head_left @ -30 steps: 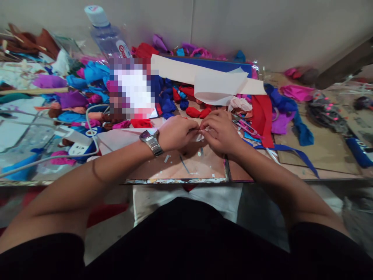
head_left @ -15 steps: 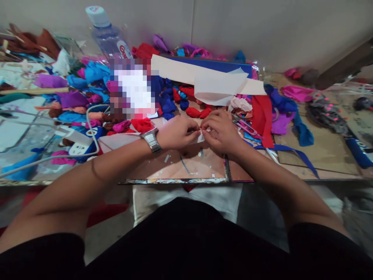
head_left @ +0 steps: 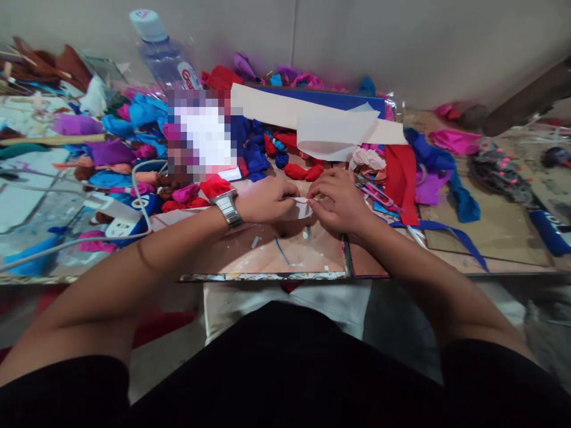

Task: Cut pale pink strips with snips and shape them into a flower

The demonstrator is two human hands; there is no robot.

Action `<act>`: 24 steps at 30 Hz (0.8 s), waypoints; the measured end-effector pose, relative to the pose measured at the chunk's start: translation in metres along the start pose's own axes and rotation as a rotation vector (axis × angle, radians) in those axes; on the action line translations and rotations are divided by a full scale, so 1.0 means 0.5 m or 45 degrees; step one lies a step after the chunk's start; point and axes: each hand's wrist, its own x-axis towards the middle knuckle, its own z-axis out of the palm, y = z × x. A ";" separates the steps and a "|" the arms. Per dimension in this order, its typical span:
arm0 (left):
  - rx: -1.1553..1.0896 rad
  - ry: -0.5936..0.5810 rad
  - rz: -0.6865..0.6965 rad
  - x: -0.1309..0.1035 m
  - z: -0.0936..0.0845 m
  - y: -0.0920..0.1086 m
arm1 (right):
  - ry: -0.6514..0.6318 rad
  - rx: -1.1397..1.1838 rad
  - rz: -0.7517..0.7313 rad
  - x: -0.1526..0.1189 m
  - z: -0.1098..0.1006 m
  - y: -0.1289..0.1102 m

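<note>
A thin white strip (head_left: 303,208), paper or fabric, stretches between my two hands over the worktable. My left hand (head_left: 269,200), with a metal watch on its wrist, is closed on the strip's left part. Thumb and fingers of my right hand (head_left: 338,201) pinch its right end. A pale length (head_left: 181,219) shows beneath my left wrist; whether it belongs to the same strip is hard to tell. Just beyond the hands sit a twisted red fabric piece (head_left: 304,172) and a pale ruffled bundle (head_left: 368,159).
A pixelated phone-like screen (head_left: 209,137) and a clear bottle (head_left: 163,56) stand at the back left. Colourful fabric scraps (head_left: 120,119), a white cable (head_left: 147,202), a cream strip (head_left: 263,107), pink-handled scissors (head_left: 379,195) and a red strip (head_left: 401,181) surround the hands.
My left hand has shifted slightly left and down, and more of the white strip shows between the hands. My right hand stays nearly in place.
</note>
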 end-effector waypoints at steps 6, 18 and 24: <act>0.054 -0.030 0.054 0.000 0.001 0.002 | 0.017 -0.001 0.004 0.000 0.005 0.002; 0.063 -0.089 -0.019 0.006 -0.013 -0.008 | 0.023 0.028 0.002 0.002 0.010 0.010; -0.071 -0.101 0.048 0.006 -0.004 0.001 | -0.003 0.026 -0.029 0.002 0.010 0.009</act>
